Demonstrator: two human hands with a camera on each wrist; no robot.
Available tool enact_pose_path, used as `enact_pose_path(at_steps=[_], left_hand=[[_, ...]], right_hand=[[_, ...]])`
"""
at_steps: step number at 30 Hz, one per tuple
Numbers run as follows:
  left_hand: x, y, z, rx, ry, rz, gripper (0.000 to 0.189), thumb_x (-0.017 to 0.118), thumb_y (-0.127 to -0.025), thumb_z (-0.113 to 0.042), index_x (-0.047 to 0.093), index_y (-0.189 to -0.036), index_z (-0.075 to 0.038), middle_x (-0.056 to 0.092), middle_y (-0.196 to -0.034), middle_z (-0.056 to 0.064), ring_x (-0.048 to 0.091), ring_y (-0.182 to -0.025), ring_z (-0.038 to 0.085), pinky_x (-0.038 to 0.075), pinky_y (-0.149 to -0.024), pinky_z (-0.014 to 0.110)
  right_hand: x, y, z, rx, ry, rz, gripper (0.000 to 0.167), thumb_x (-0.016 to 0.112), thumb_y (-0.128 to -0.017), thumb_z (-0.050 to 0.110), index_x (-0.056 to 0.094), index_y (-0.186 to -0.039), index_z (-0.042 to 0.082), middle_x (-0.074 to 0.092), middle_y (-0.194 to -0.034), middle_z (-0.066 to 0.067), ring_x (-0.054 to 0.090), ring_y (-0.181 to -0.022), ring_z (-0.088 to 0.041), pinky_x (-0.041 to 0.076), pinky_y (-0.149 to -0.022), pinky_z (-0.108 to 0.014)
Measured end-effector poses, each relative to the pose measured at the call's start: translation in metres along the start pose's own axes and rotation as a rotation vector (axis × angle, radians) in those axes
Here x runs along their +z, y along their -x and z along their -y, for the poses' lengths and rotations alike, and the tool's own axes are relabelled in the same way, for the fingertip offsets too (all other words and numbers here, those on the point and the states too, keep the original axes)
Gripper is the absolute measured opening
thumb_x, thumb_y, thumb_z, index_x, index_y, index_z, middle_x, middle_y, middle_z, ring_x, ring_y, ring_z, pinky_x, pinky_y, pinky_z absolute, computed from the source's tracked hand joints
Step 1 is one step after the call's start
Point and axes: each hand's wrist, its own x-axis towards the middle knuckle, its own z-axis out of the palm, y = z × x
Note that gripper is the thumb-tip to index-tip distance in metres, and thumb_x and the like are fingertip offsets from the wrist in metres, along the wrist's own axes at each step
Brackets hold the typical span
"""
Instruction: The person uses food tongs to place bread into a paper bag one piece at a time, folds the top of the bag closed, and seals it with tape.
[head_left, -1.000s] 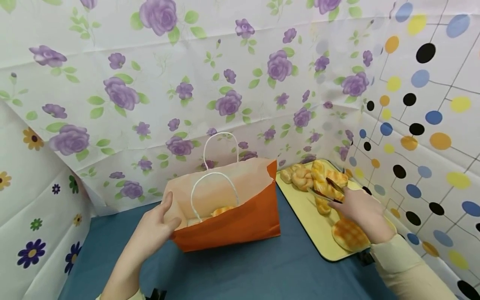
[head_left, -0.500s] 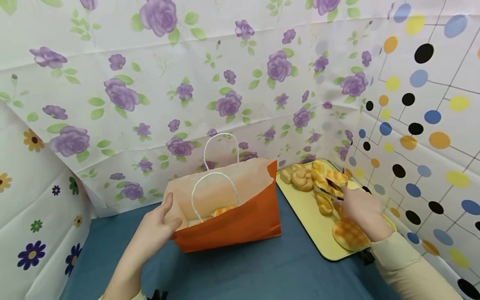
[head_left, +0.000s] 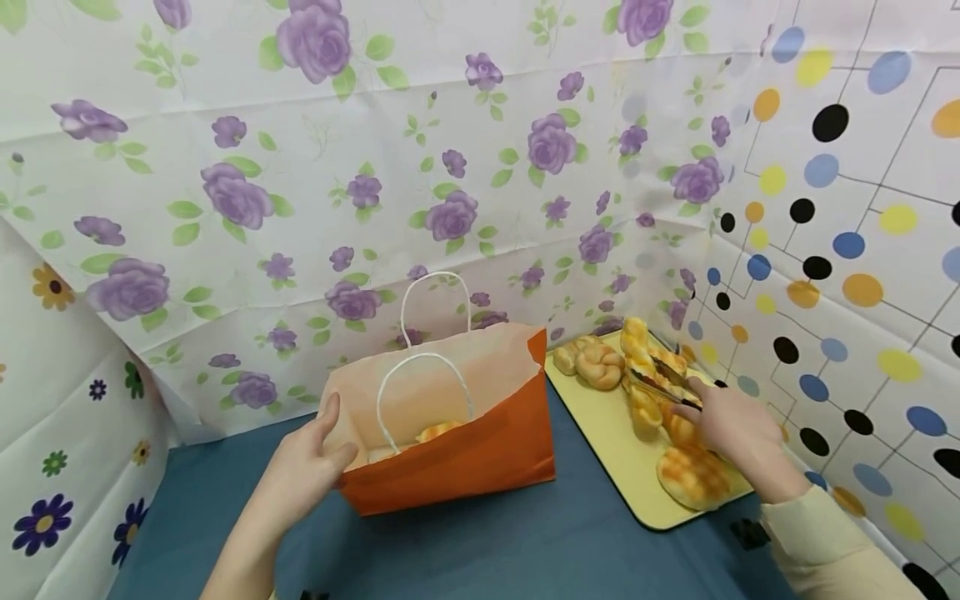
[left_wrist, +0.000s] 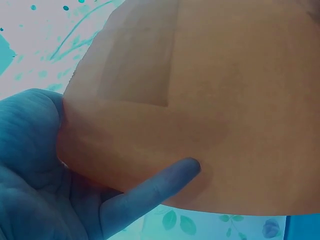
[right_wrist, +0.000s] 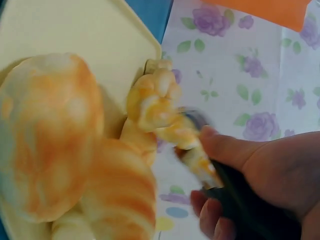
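My left hand (head_left: pixel 300 467) holds the left rim of an orange paper bag (head_left: pixel 465 458) with white handles. In the left wrist view, one finger (left_wrist: pixel 155 192) lies across the bag's paper (left_wrist: pixel 240 125). A bread roll (head_left: pixel 438 431) shows inside the bag; the rest of its inside is hidden. Over the tray, my right hand (head_left: pixel 738 429) grips tongs (head_left: pixel 667 385), whose tips are around a long twisted bread (head_left: pixel 637 358). The right wrist view shows this twisted bread (right_wrist: pixel 157 105) slanting between the blurred tongs, partly off the tray's surface.
A yellow tray (head_left: pixel 600 437) stands right of the bag. On it lie knotted rolls (head_left: pixel 598 365) at the back left and a round checked bun (head_left: pixel 693 477) in front. Patterned sheets (head_left: pixel 450 167) rise behind and at both sides. Blue cloth (head_left: pixel 480 550) covers the table.
The tongs have taken hold of the twisted bread, which has risen slightly. My left hand keeps its place on the bag. The head view has shifted a little.
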Motion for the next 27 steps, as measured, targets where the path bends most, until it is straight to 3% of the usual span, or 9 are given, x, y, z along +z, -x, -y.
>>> enact_pose_path(at_steps=[4, 13, 17, 22, 25, 27], left_hand=[[0.000, 0.001, 0.000, 0.000, 0.004, 0.000, 0.079, 0.058, -0.105, -0.023, 0.018, -0.169, 0.001, 0.027, -0.169, 0.029, 0.072, -0.072, 0.015, 0.051, -0.088, 0.046], [0.000, 0.002, 0.001, -0.002, 0.025, -0.003, 0.079, 0.059, -0.106, -0.022, 0.018, -0.169, 0.002, 0.025, -0.170, 0.030, 0.074, -0.073, 0.016, 0.056, -0.087, 0.046], [0.000, 0.002, 0.002, 0.000, 0.041, -0.004, 0.079, 0.059, -0.106, -0.022, 0.018, -0.169, 0.001, 0.024, -0.170, 0.029, 0.074, -0.073, 0.016, 0.056, -0.086, 0.046], [0.001, 0.003, 0.002, 0.001, 0.049, -0.009, 0.078, 0.059, -0.106, -0.022, 0.019, -0.169, 0.001, 0.024, -0.171, 0.028, 0.074, -0.073, 0.016, 0.057, -0.089, 0.049], [0.001, 0.003, 0.003, 0.008, 0.047, -0.018, 0.077, 0.058, -0.105, -0.020, 0.019, -0.169, 0.001, 0.025, -0.171, 0.027, 0.074, -0.071, 0.016, 0.057, -0.090, 0.049], [0.001, 0.002, 0.003, 0.017, 0.044, -0.023, 0.077, 0.058, -0.105, -0.020, 0.020, -0.169, 0.001, 0.025, -0.171, 0.027, 0.074, -0.071, 0.016, 0.057, -0.089, 0.048]], right_hand=[[0.000, 0.002, -0.006, -0.023, -0.026, -0.106, 0.085, 0.052, -0.104, 0.069, 0.041, -0.166, 0.013, 0.052, -0.068, -0.011, 0.052, -0.053, -0.029, 0.038, -0.042, -0.040], [0.006, 0.003, -0.015, -0.149, -0.065, -0.314, 0.082, 0.053, -0.105, 0.066, 0.040, -0.168, 0.015, 0.050, -0.065, -0.005, 0.051, -0.055, -0.023, 0.036, -0.047, -0.038], [0.006, 0.003, -0.014, -0.222, -0.083, -0.444, 0.074, 0.065, -0.104, 0.055, 0.047, -0.164, 0.015, 0.047, -0.062, -0.004, 0.046, -0.052, -0.019, 0.034, -0.049, -0.037], [0.006, 0.000, -0.011, -0.346, -0.079, -0.627, 0.069, 0.079, -0.098, 0.040, 0.058, -0.157, 0.011, 0.074, -0.086, -0.020, 0.049, -0.050, -0.017, 0.039, -0.048, -0.038], [0.005, -0.002, -0.007, -0.428, -0.076, -0.738, 0.069, 0.083, -0.094, 0.038, 0.061, -0.154, 0.011, 0.068, -0.073, -0.010, 0.040, -0.046, -0.011, 0.034, -0.044, -0.033], [0.003, -0.004, -0.003, -0.484, -0.075, -0.810, 0.068, 0.075, -0.098, 0.051, 0.063, -0.152, 0.011, 0.058, -0.064, 0.000, 0.033, -0.045, -0.006, 0.029, -0.042, -0.030]])
